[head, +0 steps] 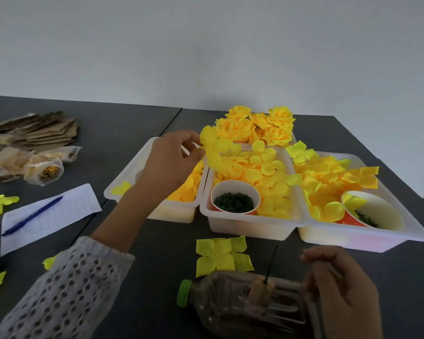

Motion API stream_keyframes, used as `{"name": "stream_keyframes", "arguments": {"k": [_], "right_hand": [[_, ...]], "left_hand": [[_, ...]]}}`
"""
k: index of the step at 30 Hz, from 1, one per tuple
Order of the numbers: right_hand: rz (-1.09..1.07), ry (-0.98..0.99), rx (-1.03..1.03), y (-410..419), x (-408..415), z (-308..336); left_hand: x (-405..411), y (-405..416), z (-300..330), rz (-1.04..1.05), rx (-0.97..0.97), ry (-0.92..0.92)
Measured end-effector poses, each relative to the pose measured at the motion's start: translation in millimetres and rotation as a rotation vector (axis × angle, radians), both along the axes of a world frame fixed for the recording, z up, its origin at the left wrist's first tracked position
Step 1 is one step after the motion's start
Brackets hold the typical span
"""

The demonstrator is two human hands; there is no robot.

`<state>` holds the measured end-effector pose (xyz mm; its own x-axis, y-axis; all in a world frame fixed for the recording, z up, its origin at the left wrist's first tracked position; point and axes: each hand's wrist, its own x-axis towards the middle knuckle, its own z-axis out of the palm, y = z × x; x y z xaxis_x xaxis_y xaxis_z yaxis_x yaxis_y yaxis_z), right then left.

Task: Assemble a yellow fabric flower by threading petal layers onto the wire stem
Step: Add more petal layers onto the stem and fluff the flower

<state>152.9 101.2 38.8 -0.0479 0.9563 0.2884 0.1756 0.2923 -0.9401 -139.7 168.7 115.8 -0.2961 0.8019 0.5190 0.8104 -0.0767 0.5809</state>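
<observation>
My left hand (pixel 171 162) pinches a yellow petal layer (pixel 214 149) and holds it above the left and middle white trays. My right hand (pixel 340 287) rests on a clear plastic bottle (pixel 230 302) with a green cap that lies on its side near the table's front edge. A thin dark wire stem (pixel 271 265) stands upright from a brown block taped on the bottle. A pale yellow four-petal layer (pixel 222 255) lies flat on the dark table just behind the bottle. Several finished yellow flowers (pixel 260 126) are heaped behind the trays.
Three white trays (pixel 250 226) hold loose yellow petals; two of them hold paper cups (pixel 235 199) of dark green pieces. At the left lie a sheet of paper with a blue pen (pixel 32 215), plastic bags, folded cardboard (pixel 34 130) and stray petals.
</observation>
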Motion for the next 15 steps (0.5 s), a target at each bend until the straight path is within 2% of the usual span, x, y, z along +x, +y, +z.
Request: {"name": "stream_keyframes", "arguments": {"k": [3, 6, 9, 15], "right_hand": [[0.059, 0.045, 0.013, 7.6, -6.9, 18.1], [0.158, 0.077, -0.077, 11.9, -15.7, 40.7], [0.202, 0.029, -0.08, 17.4, -20.3, 56.3], [0.194, 0.015, 0.115, 28.8, -17.6, 60.0]], "left_hand": [[36.3, -19.5, 10.6, -0.264, -0.062, -0.186], [66.4, -36.8, 11.0, -0.482, -0.155, -0.336], [88.7, -45.0, 6.0, -0.579, -0.207, -0.363], [99.4, -54.3, -7.6, -0.612, -0.205, -0.331]]}}
